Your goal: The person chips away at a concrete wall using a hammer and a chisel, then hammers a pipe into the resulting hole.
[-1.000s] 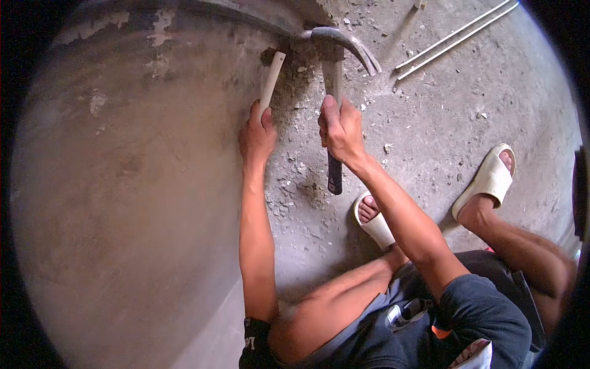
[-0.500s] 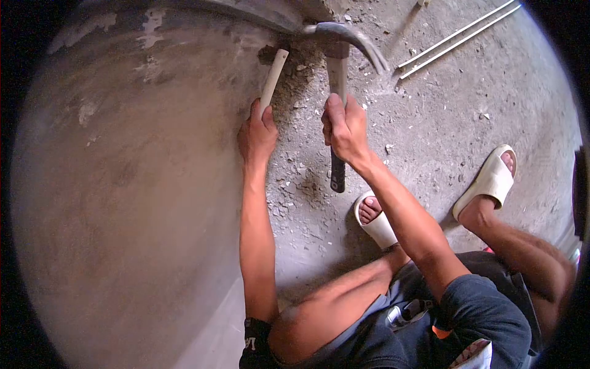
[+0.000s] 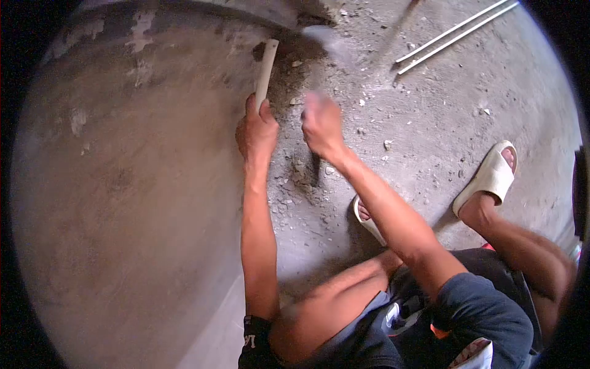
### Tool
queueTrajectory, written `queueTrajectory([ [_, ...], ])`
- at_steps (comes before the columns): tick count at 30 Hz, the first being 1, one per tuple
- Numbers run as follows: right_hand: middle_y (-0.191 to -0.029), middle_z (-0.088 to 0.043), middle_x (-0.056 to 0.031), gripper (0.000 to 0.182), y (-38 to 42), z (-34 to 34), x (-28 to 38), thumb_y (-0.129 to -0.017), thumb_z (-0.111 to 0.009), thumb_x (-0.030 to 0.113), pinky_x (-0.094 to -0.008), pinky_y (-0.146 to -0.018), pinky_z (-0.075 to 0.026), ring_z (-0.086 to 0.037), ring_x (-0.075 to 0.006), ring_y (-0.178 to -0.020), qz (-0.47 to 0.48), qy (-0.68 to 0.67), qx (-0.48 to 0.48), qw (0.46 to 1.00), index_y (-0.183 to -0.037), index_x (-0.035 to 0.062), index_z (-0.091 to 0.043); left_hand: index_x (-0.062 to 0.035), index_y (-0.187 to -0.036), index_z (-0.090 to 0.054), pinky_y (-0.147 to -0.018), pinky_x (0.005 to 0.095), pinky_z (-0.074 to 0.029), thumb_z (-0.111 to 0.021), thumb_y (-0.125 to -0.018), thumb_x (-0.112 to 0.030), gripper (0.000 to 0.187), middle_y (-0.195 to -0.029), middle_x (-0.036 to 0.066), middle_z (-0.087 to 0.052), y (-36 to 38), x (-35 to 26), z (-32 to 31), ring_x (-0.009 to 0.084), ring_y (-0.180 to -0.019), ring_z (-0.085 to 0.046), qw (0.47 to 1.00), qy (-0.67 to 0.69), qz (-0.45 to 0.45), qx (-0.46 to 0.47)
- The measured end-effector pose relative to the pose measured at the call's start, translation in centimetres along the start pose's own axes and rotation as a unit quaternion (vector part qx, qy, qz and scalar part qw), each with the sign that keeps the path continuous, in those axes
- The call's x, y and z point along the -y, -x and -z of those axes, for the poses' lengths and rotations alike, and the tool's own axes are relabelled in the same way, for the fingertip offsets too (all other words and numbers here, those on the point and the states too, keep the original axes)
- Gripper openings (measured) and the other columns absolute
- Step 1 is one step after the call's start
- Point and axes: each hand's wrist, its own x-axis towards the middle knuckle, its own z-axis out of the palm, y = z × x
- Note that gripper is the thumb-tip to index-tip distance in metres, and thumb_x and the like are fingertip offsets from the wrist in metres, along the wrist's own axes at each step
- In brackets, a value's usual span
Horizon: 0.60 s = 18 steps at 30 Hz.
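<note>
His left hand (image 3: 257, 130) gripped one chisel (image 3: 265, 69) set against the wall (image 3: 123, 184); his right hand (image 3: 321, 126) clenched one blurred hammer (image 3: 326, 38) above rubble. Two rods (image 3: 455, 34) lay beyond.

My right hand (image 3: 321, 126) has swung left and slightly down toward the left hand (image 3: 257, 130); now motion-blurred, where it was sharp before. Hammer (image 3: 326, 38) blurred too, its head smeared close to the chisel (image 3: 265, 66) top instead of standing clear to the right. Its handle now shows only as a dark stub below my fist. View shifted a bit: my near sandal (image 3: 369, 221) is now mostly hidden behind my forearm.
</note>
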Motion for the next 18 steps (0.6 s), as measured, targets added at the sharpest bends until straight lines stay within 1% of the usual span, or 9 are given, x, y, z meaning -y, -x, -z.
queueTrajectory([
  [1,-0.054,-0.048,-0.0105,0.048,-1.0,0.2,-0.4,-0.096,-0.040,0.040,-0.0389,-0.043,-0.040,-0.047,-0.0213,-0.041,-0.017,0.142,0.053,0.988,-0.074,-0.0015,-0.049,-0.0128,-0.119,-0.048,-0.076,0.0519,-0.044,-0.041,-0.092,-0.034,0.035,-0.096,0.024,-0.062,0.0,0.2,-0.1,0.0452,-0.090,-0.057,1.000,0.002,-0.009,0.000],
  [2,-0.055,-0.050,-0.0131,0.049,-1.6,1.1,0.5,-0.095,-0.040,0.041,-0.0407,-0.047,-0.041,-0.049,-0.0243,-0.044,-0.114,0.133,0.134,0.975,-0.080,-0.0037,-0.049,-0.0131,-0.119,-0.048,-0.076,0.0515,-0.044,-0.041,-0.092,-0.034,0.035,-0.095,0.024,-0.062,-0.1,0.6,0.0,0.0450,-0.090,-0.058,0.999,0.007,-0.035,-0.025],
  [5,-0.053,-0.050,-0.0097,0.050,1.5,1.7,1.4,-0.095,-0.040,0.045,-0.0390,-0.045,-0.040,-0.050,-0.0218,-0.044,-0.011,0.090,0.032,0.995,-0.081,-0.0020,-0.049,-0.0134,-0.118,-0.050,-0.075,0.0509,-0.045,-0.041,-0.093,-0.034,0.034,-0.095,0.024,-0.062,-0.5,0.5,-0.1,0.0443,-0.089,-0.058,0.997,0.015,-0.048,-0.051],
  [8,-0.050,-0.047,-0.0050,0.049,3.1,3.1,2.6,-0.095,-0.038,0.047,-0.0315,-0.038,-0.038,-0.047,-0.0154,-0.040,-0.037,-0.011,0.015,0.999,-0.078,0.0026,-0.047,-0.0130,-0.116,-0.051,-0.073,0.0517,-0.045,-0.040,-0.093,-0.035,0.034,-0.091,0.025,-0.062,0.4,0.1,-0.4,0.0446,-0.086,-0.059,1.000,-0.013,-0.018,-0.013],
  [10,-0.048,-0.045,-0.0022,0.048,2.2,4.2,3.2,-0.095,-0.039,0.047,-0.0251,-0.033,-0.035,-0.044,-0.0117,-0.037,-0.054,-0.077,-0.004,0.996,-0.074,0.0047,-0.045,-0.0131,-0.117,-0.051,-0.071,0.0524,-0.046,-0.040,-0.093,-0.036,0.035,-0.087,0.026,-0.062,1.0,-0.5,-0.4,0.0456,-0.084,-0.059,0.994,-0.086,-0.006,0.062],
  [14,-0.047,-0.044,-0.0023,0.046,-0.3,5.3,3.7,-0.096,-0.039,0.045,-0.0259,-0.033,-0.035,-0.043,-0.0121,-0.035,-0.078,-0.078,0.009,0.994,-0.074,0.0046,-0.044,-0.0112,-0.117,-0.051,-0.069,0.0530,-0.046,-0.040,-0.093,-0.037,0.037,-0.084,0.027,-0.062,0.4,0.3,-1.1,0.0470,-0.081,-0.058,0.998,-0.057,-0.023,0.021],
  [16,-0.048,-0.043,-0.0020,0.046,-0.5,5.2,3.4,-0.096,-0.039,0.046,-0.0259,-0.033,-0.035,-0.043,-0.0117,-0.035,-0.076,-0.076,0.010,0.994,-0.075,0.0046,-0.044,-0.0071,-0.116,-0.051,-0.072,0.0532,-0.046,-0.038,-0.093,-0.038,0.041,-0.087,0.028,-0.062,-0.7,0.9,-0.9,0.0477,-0.082,-0.058,0.997,0.074,-0.033,0.003],
  [17,-0.048,-0.043,-0.0020,0.046,-0.7,5.3,3.4,-0.096,-0.039,0.046,-0.0259,-0.033,-0.035,-0.043,-0.0117,-0.035,-0.070,-0.075,0.016,0.995,-0.075,0.0046,-0.044,-0.0071,-0.116,-0.051,-0.072,0.0532,-0.046,-0.038,-0.093,-0.038,0.041,-0.087,0.028,-0.062,-0.7,0.8,-0.6,0.0477,-0.082,-0.058,0.996,0.078,-0.031,-0.005],
  [18,-0.048,-0.043,-0.0019,0.046,-0.6,5.5,3.3,-0.096,-0.039,0.046,-0.0259,-0.033,-0.034,-0.043,-0.0116,-0.035,-0.071,-0.073,0.026,0.994,-0.076,0.0047,-0.044,-0.0049,-0.115,-0.051,-0.072,0.0533,-0.045,-0.038,-0.093,-0.038,0.042,-0.088,0.028,-0.061,-0.2,0.8,-0.2,0.0478,-0.082,-0.058,0.998,0.046,-0.022,0.038],
])
